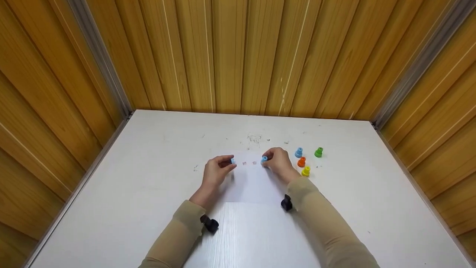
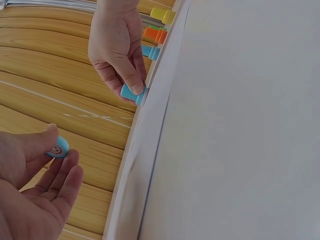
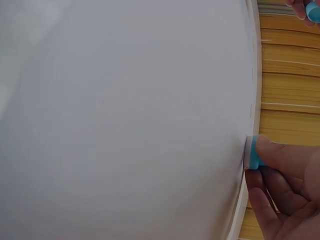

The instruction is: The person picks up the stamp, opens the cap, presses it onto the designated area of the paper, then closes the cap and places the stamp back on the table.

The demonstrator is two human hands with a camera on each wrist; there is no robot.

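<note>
My left hand (image 1: pixel 216 172) is raised over the left edge of a white paper sheet (image 1: pixel 256 191), pinching a small round light blue cap (image 2: pixel 60 147) between thumb and fingers. A red smiley face shows on the cap in the left wrist view. At the sheet's upper right, my right hand (image 1: pixel 278 163) grips a light blue toy stamp (image 3: pixel 254 152), its pale base down at the paper. Two small reddish prints, a left print (image 1: pixel 244 163) and a right print (image 1: pixel 254 162), lie in a row between the hands.
Right of my right hand, several capped stamps stand on the white table (image 1: pixel 148 178): a blue stamp (image 1: pixel 299 152), a green stamp (image 1: pixel 318 152), an orange stamp (image 1: pixel 301 162) and a yellow stamp (image 1: pixel 305 171). Wood-patterned walls (image 1: pixel 227 56) enclose the table's back and sides.
</note>
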